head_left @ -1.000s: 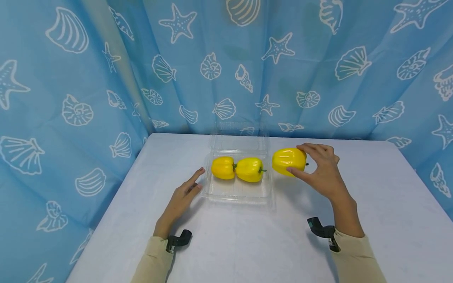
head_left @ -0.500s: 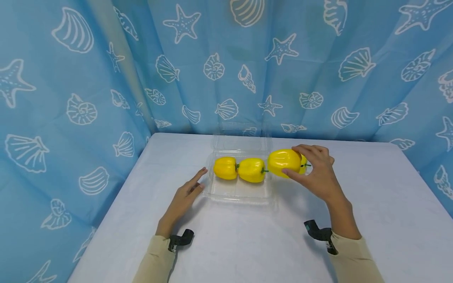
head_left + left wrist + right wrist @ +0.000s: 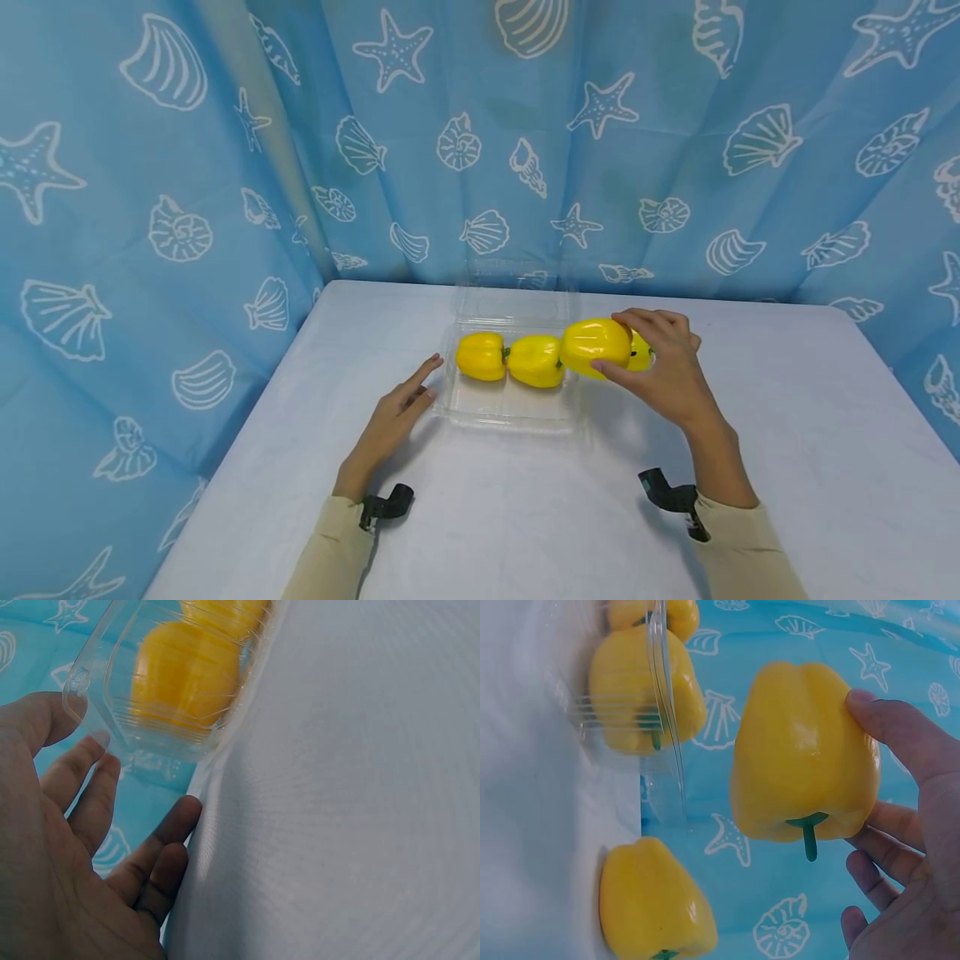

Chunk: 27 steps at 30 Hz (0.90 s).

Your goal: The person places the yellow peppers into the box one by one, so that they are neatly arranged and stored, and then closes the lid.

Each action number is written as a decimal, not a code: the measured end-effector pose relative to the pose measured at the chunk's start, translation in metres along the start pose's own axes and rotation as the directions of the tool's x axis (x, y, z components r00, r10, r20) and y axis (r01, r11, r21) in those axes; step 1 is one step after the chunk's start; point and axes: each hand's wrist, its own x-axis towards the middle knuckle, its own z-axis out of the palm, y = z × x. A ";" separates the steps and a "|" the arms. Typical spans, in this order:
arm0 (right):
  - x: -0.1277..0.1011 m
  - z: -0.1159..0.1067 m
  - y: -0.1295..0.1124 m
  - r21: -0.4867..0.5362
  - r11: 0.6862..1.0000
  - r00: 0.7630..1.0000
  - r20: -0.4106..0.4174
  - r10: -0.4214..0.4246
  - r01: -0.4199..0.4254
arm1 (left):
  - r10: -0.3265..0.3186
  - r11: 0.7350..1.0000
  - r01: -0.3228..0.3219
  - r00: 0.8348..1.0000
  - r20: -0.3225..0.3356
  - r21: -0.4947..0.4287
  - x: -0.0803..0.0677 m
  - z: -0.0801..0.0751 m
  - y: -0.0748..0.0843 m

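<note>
My right hand (image 3: 660,354) holds a yellow bell pepper (image 3: 595,346) up at the right edge of a clear plastic clamshell box (image 3: 517,408). In the right wrist view, thumb and fingers grip the sides of that pepper (image 3: 804,754), its green stem pointing down. Two more yellow bell peppers, a left one (image 3: 480,357) and a right one (image 3: 535,361), lie in the box. On the table, partly hidden behind the held one, is another bell pepper (image 3: 641,354). My left hand (image 3: 392,421) touches the box's left side with fairly straight fingers.
The box's hinged lid (image 3: 517,304) stands open at the back, near the table's far edge. White cloth covers the table (image 3: 517,517). A blue curtain (image 3: 420,167) with shell prints hangs behind and to the left.
My right hand has carried its bell pepper left toward the box, uncovering the bell pepper behind it on the table. My left hand stays at the box; the head view has shifted slightly.
</note>
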 end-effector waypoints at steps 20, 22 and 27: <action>0.002 0.010 -0.005 0.025 0.999 0.999 -0.008 -0.037 0.038 | 0.007 1.000 -0.007 1.000 0.002 0.004 0.000 0.000 -0.002; 0.002 0.011 -0.006 0.026 0.999 0.999 -0.011 -0.041 0.041 | 0.006 1.000 -0.006 1.000 0.002 0.006 0.001 0.000 -0.002; 0.003 0.014 -0.009 0.024 0.998 0.998 -0.011 -0.057 0.057 | 0.015 1.000 -0.015 1.000 0.002 0.002 0.001 0.000 -0.003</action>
